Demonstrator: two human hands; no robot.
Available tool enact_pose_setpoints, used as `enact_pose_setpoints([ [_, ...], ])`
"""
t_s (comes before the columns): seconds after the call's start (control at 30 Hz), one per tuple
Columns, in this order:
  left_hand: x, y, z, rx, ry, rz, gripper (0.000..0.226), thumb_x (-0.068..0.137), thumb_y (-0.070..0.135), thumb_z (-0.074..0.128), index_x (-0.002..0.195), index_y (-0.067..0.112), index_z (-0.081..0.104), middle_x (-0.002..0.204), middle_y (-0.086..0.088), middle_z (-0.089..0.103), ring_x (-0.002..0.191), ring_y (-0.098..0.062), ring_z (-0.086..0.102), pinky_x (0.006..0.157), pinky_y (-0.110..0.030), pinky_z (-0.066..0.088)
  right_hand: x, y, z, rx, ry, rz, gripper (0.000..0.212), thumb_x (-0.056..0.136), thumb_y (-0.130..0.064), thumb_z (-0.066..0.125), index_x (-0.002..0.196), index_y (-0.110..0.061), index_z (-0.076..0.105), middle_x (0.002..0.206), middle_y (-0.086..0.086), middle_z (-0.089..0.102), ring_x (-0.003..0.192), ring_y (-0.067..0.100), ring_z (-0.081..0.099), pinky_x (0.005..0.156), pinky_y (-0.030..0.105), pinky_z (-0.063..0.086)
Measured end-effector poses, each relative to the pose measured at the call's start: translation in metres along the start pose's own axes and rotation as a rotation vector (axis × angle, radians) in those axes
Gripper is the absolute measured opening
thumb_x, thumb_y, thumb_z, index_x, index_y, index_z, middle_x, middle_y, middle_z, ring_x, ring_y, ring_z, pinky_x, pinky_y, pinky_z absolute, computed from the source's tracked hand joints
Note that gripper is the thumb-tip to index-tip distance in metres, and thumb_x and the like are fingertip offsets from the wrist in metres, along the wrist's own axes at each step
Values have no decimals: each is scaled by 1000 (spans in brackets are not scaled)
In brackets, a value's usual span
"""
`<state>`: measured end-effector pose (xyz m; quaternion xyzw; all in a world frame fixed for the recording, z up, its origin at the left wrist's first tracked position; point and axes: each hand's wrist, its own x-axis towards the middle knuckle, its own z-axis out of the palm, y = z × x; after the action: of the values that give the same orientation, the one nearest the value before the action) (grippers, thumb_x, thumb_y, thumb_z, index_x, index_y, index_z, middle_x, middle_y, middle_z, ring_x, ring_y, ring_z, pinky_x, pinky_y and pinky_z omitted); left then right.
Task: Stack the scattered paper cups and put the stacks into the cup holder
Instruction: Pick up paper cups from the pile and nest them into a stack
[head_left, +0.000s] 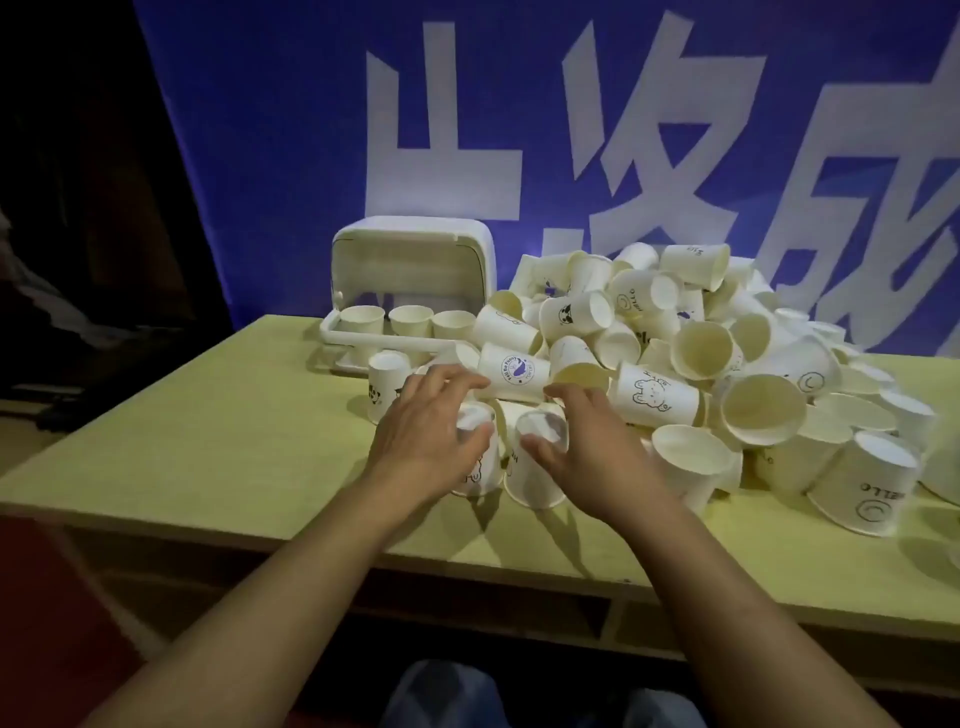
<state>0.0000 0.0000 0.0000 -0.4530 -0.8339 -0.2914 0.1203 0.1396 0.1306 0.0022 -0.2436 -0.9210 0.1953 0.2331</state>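
Note:
A big heap of white paper cups (701, 358) covers the right half of the pale table (218, 431). The white cup holder (410, 270) stands at the back with its lid raised; three cups (410, 319) sit upright inside it. Two upside-down cups stand near the table's front. My left hand (426, 431) curls around the left cup (475, 467), thumb against its base. My right hand (587, 447) wraps the right cup (530, 467) from the right side. Another upside-down cup with a panda print (385, 384) stands just left of my left hand.
A blue banner with large white characters (519, 130) hangs behind the table. The table's front edge (467, 561) runs just under my forearms. Dark floor and furniture lie to the left. My knees (519, 696) show at the bottom.

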Motion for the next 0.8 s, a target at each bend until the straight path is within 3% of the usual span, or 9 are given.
enact_pose_setpoints([
  [0.23, 28, -15, 18, 71, -248, -18, 66, 94, 51, 59, 152, 45, 30, 158, 18, 35, 141, -14, 39, 110, -38, 39, 30, 11, 10, -94, -94, 17, 70, 87, -64, 60, 143, -29, 39, 137, -3, 59, 123, 20, 58, 92, 39, 51],
  [0.4, 33, -25, 14, 28, -193, -14, 55, 89, 54, 65, 141, 49, 46, 140, 23, 47, 125, -7, 49, 98, -34, 45, 28, 11, -5, -45, -81, -17, 63, 85, -67, 56, 139, -37, 46, 132, -8, 62, 117, 14, 61, 90, 37, 52],
  [0.5, 18, -37, 10, -322, -5, -99, 40, 80, 50, 73, 118, 52, 60, 117, 34, 53, 106, 12, 51, 84, -24, 49, 22, 16, -18, 63, 44, -24, 54, 84, -66, 48, 130, -41, 56, 114, -10, 62, 101, 13, 61, 79, 32, 46],
  [0.53, 10, -42, 11, -481, 55, -156, 37, 75, 50, 75, 110, 51, 63, 114, 31, 58, 103, 10, 56, 79, -26, 53, 20, 18, -22, 117, 105, -15, 50, 85, -66, 47, 126, -42, 59, 108, -11, 60, 97, 12, 60, 75, 31, 43],
  [0.6, -7, -47, 16, -770, 121, -277, 38, 63, 55, 76, 99, 46, 66, 107, 13, 70, 93, -8, 70, 69, -39, 62, 16, 20, -26, 264, 239, 24, 45, 84, -68, 46, 119, -42, 60, 105, -12, 59, 91, 10, 59, 71, 27, 43],
  [0.67, -20, -49, 25, -946, 130, -340, 42, 56, 56, 78, 93, 43, 64, 100, 3, 73, 86, -19, 74, 61, -39, 62, 14, 17, -22, 463, 328, 95, 38, 81, -67, 52, 113, -45, 53, 110, -15, 59, 87, 13, 65, 69, 30, 50],
  [0.73, -26, -45, 32, -1015, 132, -356, 44, 54, 55, 80, 91, 39, 62, 96, 5, 73, 84, -19, 74, 57, -31, 58, 13, 8, -12, 646, 333, 149, 29, 82, -56, 63, 104, -44, 48, 109, -17, 59, 82, 16, 69, 67, 36, 56],
  [0.8, -29, -37, 36, -1065, 123, -342, 49, 56, 52, 80, 95, 32, 59, 95, 12, 73, 81, -18, 75, 57, -36, 58, 11, 0, 2, 821, 284, 174, 31, 80, -45, 67, 103, -36, 48, 106, -16, 59, 78, 14, 69, 69, 39, 58],
])
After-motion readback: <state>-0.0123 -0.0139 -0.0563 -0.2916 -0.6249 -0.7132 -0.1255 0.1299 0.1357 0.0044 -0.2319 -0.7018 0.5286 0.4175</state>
